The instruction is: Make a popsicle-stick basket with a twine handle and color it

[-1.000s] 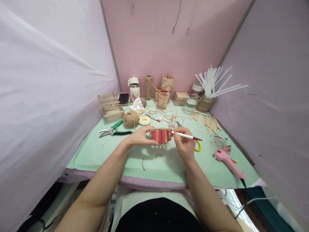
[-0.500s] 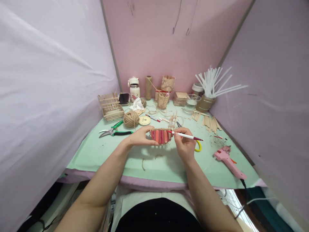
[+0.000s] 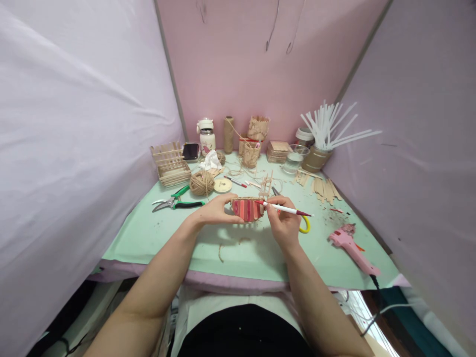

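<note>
My left hand (image 3: 218, 210) grips the left side of a small half-round piece made of wooden strips (image 3: 247, 210), striped in reds and pinks, with twine along its top edge. It is held up above the table. Pinched in my right hand (image 3: 285, 221) is a white marker with a dark red end (image 3: 284, 208). The marker's red tip touches the piece near its upper right, where the strip at the right edge looks paler. Scissors with a yellow handle (image 3: 305, 224) lie partly hidden behind my right hand.
On the green tabletop (image 3: 156, 248) lie pruning shears (image 3: 178, 204), a ball of twine (image 3: 202, 183) and a round tin (image 3: 223, 186) to the left. A pink glue gun (image 3: 353, 248) rests at the right, its cord over the edge. Water cup (image 3: 294, 161) and wooden sticks (image 3: 324, 190) sit farther back.
The marker has shifted very slightly to the left, its tip still on the upper right of the striped piece. My left hand and the piece stay in place.
</note>
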`<state>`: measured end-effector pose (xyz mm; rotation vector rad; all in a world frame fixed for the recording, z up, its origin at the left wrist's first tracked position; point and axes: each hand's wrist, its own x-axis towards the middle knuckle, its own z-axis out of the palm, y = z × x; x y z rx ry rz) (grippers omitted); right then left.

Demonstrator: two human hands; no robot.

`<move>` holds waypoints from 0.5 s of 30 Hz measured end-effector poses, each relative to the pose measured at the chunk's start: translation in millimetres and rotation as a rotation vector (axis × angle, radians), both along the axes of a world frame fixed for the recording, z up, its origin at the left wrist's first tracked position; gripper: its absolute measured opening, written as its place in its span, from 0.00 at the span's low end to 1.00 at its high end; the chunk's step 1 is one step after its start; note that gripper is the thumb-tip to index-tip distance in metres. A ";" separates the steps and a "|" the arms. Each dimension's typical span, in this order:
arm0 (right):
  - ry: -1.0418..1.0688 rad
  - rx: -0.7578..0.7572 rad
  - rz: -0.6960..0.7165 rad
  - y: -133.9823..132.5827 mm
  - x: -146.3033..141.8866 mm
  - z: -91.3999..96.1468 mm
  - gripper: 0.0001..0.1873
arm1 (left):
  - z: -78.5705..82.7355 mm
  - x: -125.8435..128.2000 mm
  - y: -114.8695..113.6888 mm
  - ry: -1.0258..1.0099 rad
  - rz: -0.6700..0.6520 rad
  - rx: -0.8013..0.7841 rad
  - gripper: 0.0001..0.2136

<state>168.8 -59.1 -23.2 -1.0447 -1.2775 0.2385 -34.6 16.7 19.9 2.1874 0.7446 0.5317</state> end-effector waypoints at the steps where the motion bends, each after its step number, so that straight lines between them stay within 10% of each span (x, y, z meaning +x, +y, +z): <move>1: 0.001 0.000 -0.005 0.1 0.2 -0.1 0.03 | -0.2 0.0 0.1 0.000 0.001 -0.001 0.20; 15: -0.014 -0.010 0.006 -0.6 -1.0 1.0 0.03 | -0.4 0.1 -0.3 -0.023 0.001 -0.006 0.20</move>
